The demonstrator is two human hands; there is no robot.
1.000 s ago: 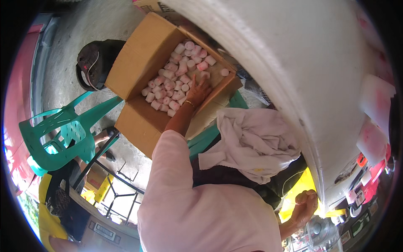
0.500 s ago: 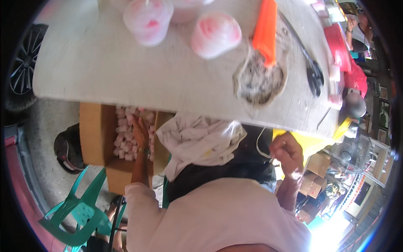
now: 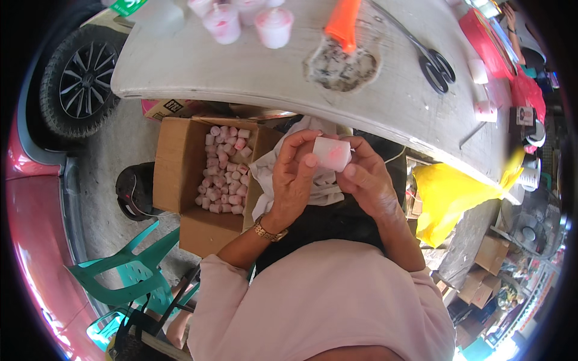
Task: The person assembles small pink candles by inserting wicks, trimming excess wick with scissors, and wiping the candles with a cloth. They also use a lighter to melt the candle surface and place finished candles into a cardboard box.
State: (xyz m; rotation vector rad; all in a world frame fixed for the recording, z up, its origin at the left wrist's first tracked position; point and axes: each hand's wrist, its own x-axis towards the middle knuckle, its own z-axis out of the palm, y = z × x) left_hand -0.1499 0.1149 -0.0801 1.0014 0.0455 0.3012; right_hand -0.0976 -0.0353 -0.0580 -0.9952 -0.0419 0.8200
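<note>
Above my lap, a short white candle with pink blotches lies sideways between both hands. My left hand is closed on its left end, the thumb against its side. The fingers of my right hand pinch its right end, where a bit of wick seems to stick out. To the left stands an open cardboard box holding many similar pink-and-white candles. A crumpled white cloth lies on my lap, partly behind the hands.
On the table ahead are several candles, an orange tool at a dark-stained patch, and black-handled scissors. A yellow bag hangs at the right edge. A green chair and a car wheel are at left.
My left hand has come out of the box and moved right, now with a candle. My right hand has moved left to grip it too. The view has shifted, showing more below the table.
</note>
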